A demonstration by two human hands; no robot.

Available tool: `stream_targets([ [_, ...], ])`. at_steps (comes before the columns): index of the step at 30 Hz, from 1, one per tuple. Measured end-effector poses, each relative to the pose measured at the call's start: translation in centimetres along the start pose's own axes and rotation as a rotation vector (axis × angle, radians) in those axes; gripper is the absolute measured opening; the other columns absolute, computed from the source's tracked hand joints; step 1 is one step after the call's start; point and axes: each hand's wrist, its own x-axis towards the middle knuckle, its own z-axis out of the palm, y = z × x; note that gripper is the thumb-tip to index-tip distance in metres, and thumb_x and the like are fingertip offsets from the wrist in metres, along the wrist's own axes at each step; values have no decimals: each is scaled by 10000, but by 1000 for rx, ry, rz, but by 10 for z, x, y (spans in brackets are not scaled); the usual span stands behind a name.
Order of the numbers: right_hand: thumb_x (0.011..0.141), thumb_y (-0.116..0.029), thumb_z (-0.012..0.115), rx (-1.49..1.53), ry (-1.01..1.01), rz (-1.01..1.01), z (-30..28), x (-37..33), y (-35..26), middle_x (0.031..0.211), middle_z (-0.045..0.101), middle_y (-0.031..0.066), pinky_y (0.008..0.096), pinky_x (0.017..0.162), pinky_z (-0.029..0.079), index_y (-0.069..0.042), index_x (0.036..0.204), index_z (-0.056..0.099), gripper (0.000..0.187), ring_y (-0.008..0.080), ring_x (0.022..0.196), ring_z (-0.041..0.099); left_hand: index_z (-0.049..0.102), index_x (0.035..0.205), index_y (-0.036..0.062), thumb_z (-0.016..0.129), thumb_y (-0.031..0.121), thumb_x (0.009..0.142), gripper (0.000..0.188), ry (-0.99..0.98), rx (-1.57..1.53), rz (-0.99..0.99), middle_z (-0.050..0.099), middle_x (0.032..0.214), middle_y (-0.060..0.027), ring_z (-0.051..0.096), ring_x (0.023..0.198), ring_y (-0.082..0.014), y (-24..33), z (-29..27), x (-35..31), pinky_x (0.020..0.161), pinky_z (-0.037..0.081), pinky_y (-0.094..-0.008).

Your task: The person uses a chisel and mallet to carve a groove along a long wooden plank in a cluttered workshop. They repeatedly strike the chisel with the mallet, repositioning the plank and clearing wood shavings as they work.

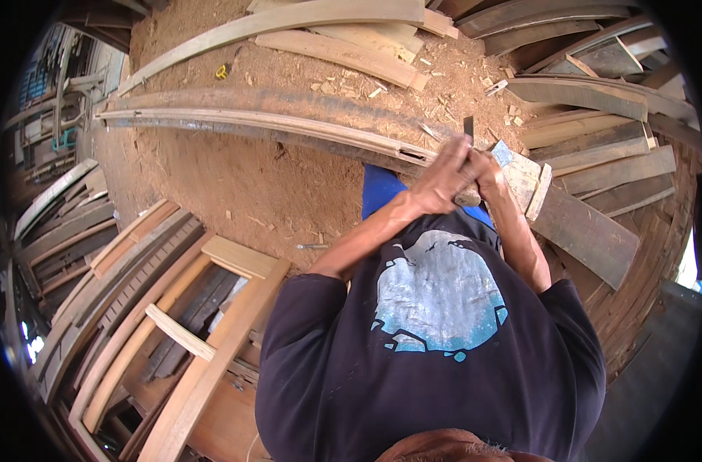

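Note:
My left hand [443,175] and my right hand [486,171] are close together in front of my torso, both closed around a chisel. The chisel's dark flat blade [468,128] points away from me, and its rounded wooden handle end [468,198] shows below the fingers. Motion blurs the fingers slightly, and they hide the middle of the tool. Beside my left hand is the right end of a long, narrow wooden rail [266,123], with a dark slot [411,153] cut into it. The rail stretches off to the left along a dark beam.
Sawdust and chips cover the ground [205,177]. Curved planks [289,27] lie at the far side, and a yellow object [222,71] near them. Stacked boards [597,146] and a wide dark board [586,235] are at right. Wooden frames [220,339] lean at lower left.

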Motion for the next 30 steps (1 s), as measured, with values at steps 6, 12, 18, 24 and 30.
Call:
stream_targets([
  [6,1000,-183,599,-459,151,-430,-26,7,40,1148,720,122,336,808,572,11,1245,656,318,223,924,704,630,1327,214,889,164,620,754,-77,-155,345,487,1472,-224,399,1433,-431,10,-38,44,1239,235,-576],
  [12,884,-181,682,-1080,547,-212,70,-12,9,1149,654,158,447,949,511,-130,1251,665,370,390,1078,623,643,1116,131,823,43,600,553,-129,-406,246,687,1118,-93,676,1065,-279,-41,-148,67,942,531,-406],
  [18,812,-225,710,-1282,412,-38,88,38,45,1182,597,144,479,971,450,-187,1212,659,405,360,1133,554,617,1103,100,851,53,721,450,-135,-301,-43,714,986,-77,706,927,-194,-111,-223,68,846,547,-314],
  [24,849,-187,663,-1327,201,-21,107,31,6,1131,628,168,499,902,492,-131,1081,648,240,370,1098,597,623,1088,90,839,39,727,423,-151,-266,-178,716,983,-86,704,923,-209,-131,-227,48,836,549,-334],
  [30,861,-187,639,-1414,57,-55,102,54,4,1031,700,177,478,785,562,-83,1030,708,210,344,965,703,607,1141,107,813,78,732,459,-377,-52,-311,721,960,-143,731,906,-306,-124,-194,32,789,574,-404],
])
